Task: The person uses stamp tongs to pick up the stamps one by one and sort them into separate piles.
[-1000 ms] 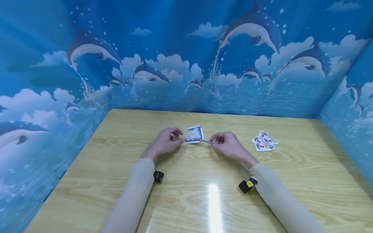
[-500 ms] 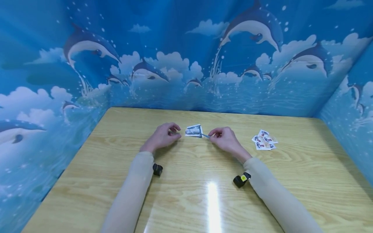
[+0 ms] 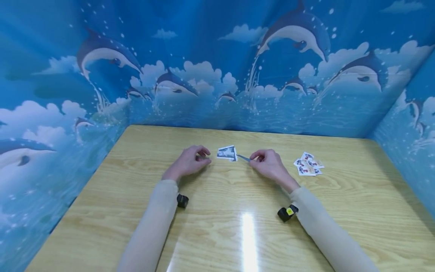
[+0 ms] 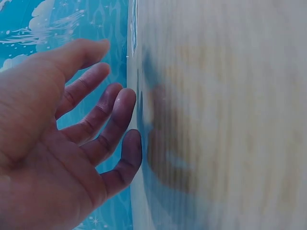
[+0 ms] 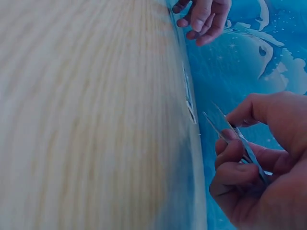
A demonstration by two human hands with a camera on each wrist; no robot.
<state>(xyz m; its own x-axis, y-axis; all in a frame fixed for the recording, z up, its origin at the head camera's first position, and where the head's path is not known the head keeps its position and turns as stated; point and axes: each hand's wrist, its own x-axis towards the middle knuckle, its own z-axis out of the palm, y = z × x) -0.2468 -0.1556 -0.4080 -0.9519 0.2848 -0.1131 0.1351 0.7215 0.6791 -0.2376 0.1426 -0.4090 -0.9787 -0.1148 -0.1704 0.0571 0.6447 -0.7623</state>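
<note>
My right hand [image 3: 268, 163] holds a pair of metal tweezers [image 5: 247, 151] between thumb and fingers. Their two tips stand apart in the right wrist view, with nothing between them. In the head view the tips end just right of a small stack of printed paper pieces [image 3: 226, 152], dark picture with white borders, lying overlapped on the table. Left of those pieces hovers my left hand [image 3: 190, 161], fingers loosely bent and holding nothing. The left wrist view shows that hand's spread fingers [image 4: 122, 110] near the tabletop.
Several small printed cards [image 3: 307, 166] lie overlapped on the wooden table [image 3: 210, 219], right of my right hand. A blue dolphin-print curtain [image 3: 217, 109] stands along the table's back and sides.
The tweezers brought one paper piece up and away from me onto the other, then released it. My right hand has drawn back slightly to the right; the left hand moved only a little.
</note>
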